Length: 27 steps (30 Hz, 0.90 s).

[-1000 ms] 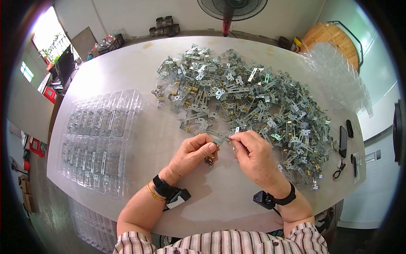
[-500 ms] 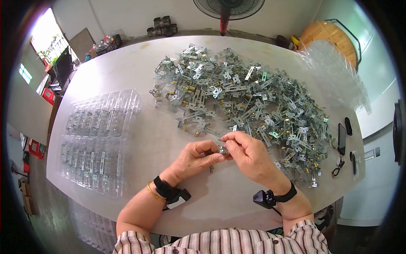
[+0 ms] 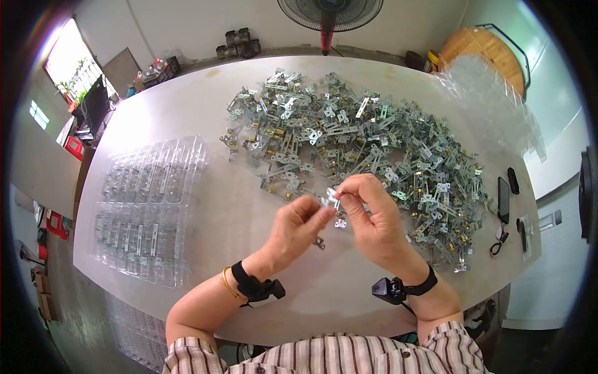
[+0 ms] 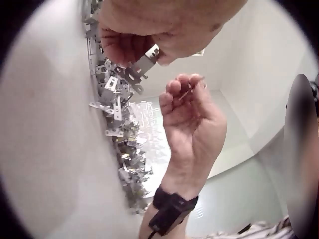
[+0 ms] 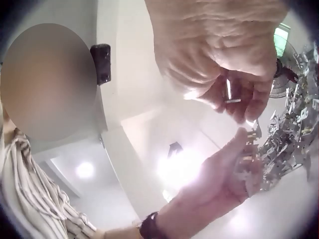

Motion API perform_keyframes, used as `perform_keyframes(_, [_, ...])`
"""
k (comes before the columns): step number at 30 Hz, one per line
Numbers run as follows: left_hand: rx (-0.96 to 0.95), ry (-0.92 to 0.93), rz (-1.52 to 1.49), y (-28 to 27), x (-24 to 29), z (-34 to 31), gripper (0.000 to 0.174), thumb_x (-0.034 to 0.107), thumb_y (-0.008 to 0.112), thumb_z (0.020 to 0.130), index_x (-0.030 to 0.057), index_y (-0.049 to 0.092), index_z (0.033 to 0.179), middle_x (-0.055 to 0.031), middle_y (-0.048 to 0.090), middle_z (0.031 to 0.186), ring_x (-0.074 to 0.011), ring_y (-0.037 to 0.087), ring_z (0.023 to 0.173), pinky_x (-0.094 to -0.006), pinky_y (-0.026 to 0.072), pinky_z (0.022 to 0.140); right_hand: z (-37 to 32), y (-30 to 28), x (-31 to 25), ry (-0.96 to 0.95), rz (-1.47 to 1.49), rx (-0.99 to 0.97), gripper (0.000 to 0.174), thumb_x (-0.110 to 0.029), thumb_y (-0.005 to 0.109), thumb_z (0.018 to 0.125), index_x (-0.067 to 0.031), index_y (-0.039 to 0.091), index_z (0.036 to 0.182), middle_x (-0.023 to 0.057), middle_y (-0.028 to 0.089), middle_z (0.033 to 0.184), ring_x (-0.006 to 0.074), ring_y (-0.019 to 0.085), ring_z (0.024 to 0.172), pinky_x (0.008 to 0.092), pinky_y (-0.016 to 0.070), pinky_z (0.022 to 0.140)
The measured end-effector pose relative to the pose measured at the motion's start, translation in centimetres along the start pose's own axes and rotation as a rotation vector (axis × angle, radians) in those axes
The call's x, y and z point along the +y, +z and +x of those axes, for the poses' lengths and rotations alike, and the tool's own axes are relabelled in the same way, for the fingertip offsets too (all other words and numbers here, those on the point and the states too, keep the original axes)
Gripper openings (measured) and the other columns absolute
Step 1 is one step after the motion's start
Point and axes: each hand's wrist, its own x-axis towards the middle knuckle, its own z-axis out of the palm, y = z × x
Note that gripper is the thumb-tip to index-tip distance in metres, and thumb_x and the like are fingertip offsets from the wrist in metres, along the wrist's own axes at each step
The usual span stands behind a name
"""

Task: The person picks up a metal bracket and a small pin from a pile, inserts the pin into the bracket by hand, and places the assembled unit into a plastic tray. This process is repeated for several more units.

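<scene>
Above the table, my left hand (image 3: 293,229) holds a flat metal bracket (image 4: 143,65) with holes and bent tabs. More bracket metal (image 3: 319,242) sticks out below its fingers. Close by on the right, my right hand (image 3: 377,227) has its thumb and fingers bent together. A thin, shiny metal piece (image 5: 230,90) sits between those fingers in the right wrist view. Bright, blurred metal (image 3: 330,198) shows between the two hands. Beyond them spreads a large pile of similar metal brackets (image 3: 349,131), some with brass-coloured parts.
Clear plastic trays (image 3: 193,187) filled with rows of brackets stand on the left of the table (image 3: 230,274). Clear plastic sheets (image 3: 492,103) lie at the back right. A phone (image 3: 503,199) and small black items are near the right edge. A fan (image 3: 329,12) stands behind.
The hands came together over the metal parts, then moved slightly upward and a little apart. The left hand has turned, and bright metal now shows between the fingertips.
</scene>
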Motion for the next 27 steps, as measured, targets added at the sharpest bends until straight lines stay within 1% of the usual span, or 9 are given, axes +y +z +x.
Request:
perform_keyframes(2, [0.187, -0.101, -0.237, -0.6, 0.7, 1.1, 0.03, 0.029, 0.071, 0.096, 0.0031, 0.06, 0.085, 0.0019, 0.057, 0.07, -0.0059, 0.054, 0.064, -0.0253, 0.0454, 0.055, 0.0, -0.9, -0.7, 0.117, 0.037, -0.008, 0.005, -0.002, 0.062, 0.095, -0.0041, 0.059, 0.099, 0.0115, 0.062, 0.094, 0.0267, 0.063, 0.086, 0.0332, 0.0492, 0.075])
perform_keyframes(7, [0.362, -0.098, -0.511, -1.3, 1.5, 2.5, 0.033, 0.035, 0.068, 0.098, 0.0055, 0.059, 0.086, -0.0027, 0.062, 0.075, -0.0099, 0.059, 0.064, -0.0259, 0.0475, 0.055, -1.6, 0.1, -1.5, 0.114, 0.341, -1.01, 0.01, -0.012, 0.059, 0.098, -0.0018, 0.06, 0.098, 0.0119, 0.063, 0.085, 0.0254, 0.061, 0.08, 0.0375, 0.0486, 0.075])
perform_keyframes(11, [0.35, -0.074, -0.667, -1.5, 2.1, 3.3, 0.03, 0.036, 0.067, 0.098, 0.0074, 0.061, 0.092, -0.0022, 0.062, 0.08, -0.013, 0.061, 0.07, -0.0291, 0.0494, 0.061, -5.4, 5.6, -1.3, 0.206, 0.554, -1.152, 0.012, -0.014, 0.059, 0.098, -0.0011, 0.06, 0.098, 0.0124, 0.064, 0.086, 0.0246, 0.06, 0.082, 0.0383, 0.0487, 0.079])
perform_keyframes(13, [0.428, -0.037, -0.705, -1.2, 2.4, 3.9, 0.033, 0.038, 0.069, 0.096, 0.0071, 0.059, 0.088, -0.0029, 0.061, 0.074, -0.0113, 0.062, 0.066, -0.0268, 0.0488, 0.054, -6.3, 7.9, -1.5, 0.104, 0.653, -1.149, 0.013, -0.014, 0.059, 0.098, -0.0012, 0.061, 0.098, 0.0122, 0.064, 0.088, 0.0228, 0.06, 0.089, 0.0353, 0.0469, 0.087])
perform_keyframes(17, [0.373, -0.007, -0.65, -1.4, 1.9, 4.0, 0.028, 0.036, 0.064, 0.1, 0.009, 0.059, 0.092, -0.0009, 0.063, 0.081, -0.0114, 0.06, 0.071, -0.0286, 0.0503, 0.066, -7.7, 10.2, -1.3, 0.052, 0.807, -1.181, 0.015, -0.017, 0.059, 0.1, -0.0023, 0.06, 0.097, 0.0073, 0.064, 0.094, 0.0185, 0.058, 0.095, 0.0328, 0.0433, 0.093])
perform_keyframes(19, [0.376, 0.026, -0.631, -1.2, 1.5, 3.8, 0.027, 0.034, 0.064, 0.101, 0.0086, 0.059, 0.092, -0.0003, 0.063, 0.083, -0.0106, 0.06, 0.073, -0.028, 0.0504, 0.069, -7.7, 10.2, -1.0, 0.317, 1.081, -1.271, 0.019, -0.021, 0.059, 0.102, -0.0033, 0.059, 0.096, 0.0018, 0.063, 0.101, 0.0145, 0.058, 0.1, 0.0313, 0.0413, 0.096])
perform_keyframes(23, [0.312, 0.156, -0.452, -1.0, -0.3, 2.9, 0.023, 0.028, 0.061, 0.103, 0.0072, 0.057, 0.094, 0.0008, 0.062, 0.089, -0.009, 0.061, 0.083, -0.027, 0.0505, 0.078, -6.9, 9.0, -0.1, 0.361, 1.197, -1.371, 0.022, -0.025, 0.06, 0.102, -0.004, 0.058, 0.096, 0.0012, 0.063, 0.105, 0.0119, 0.058, 0.106, 0.0309, 0.0413, 0.098])
perform_keyframes(25, [0.299, 0.166, -0.437, -0.5, -1.3, 2.6, 0.02, 0.024, 0.062, 0.102, 0.0065, 0.057, 0.096, 0.0006, 0.062, 0.09, -0.0092, 0.061, 0.085, -0.0272, 0.0504, 0.08, -6.4, 8.1, 0.0, 0.576, 1.247, -1.495, 0.022, -0.025, 0.058, 0.103, -0.003, 0.058, 0.1, 0.0068, 0.063, 0.116, 0.0168, 0.053, 0.126, 0.0326, 0.0409, 0.102])
perform_keyframes(27, [0.294, 0.169, -0.425, -0.1, -2.4, 2.4, 0.017, 0.021, 0.062, 0.102, 0.0057, 0.056, 0.097, 0.0005, 0.063, 0.091, -0.0094, 0.061, 0.086, -0.0273, 0.0504, 0.082, -6.7, 7.9, 0.5, 0.59, 1.193, -1.493, 0.022, -0.024, 0.057, 0.103, -0.0027, 0.058, 0.1, 0.0062, 0.065, 0.114, 0.0145, 0.057, 0.119, 0.0316, 0.0433, 0.099])
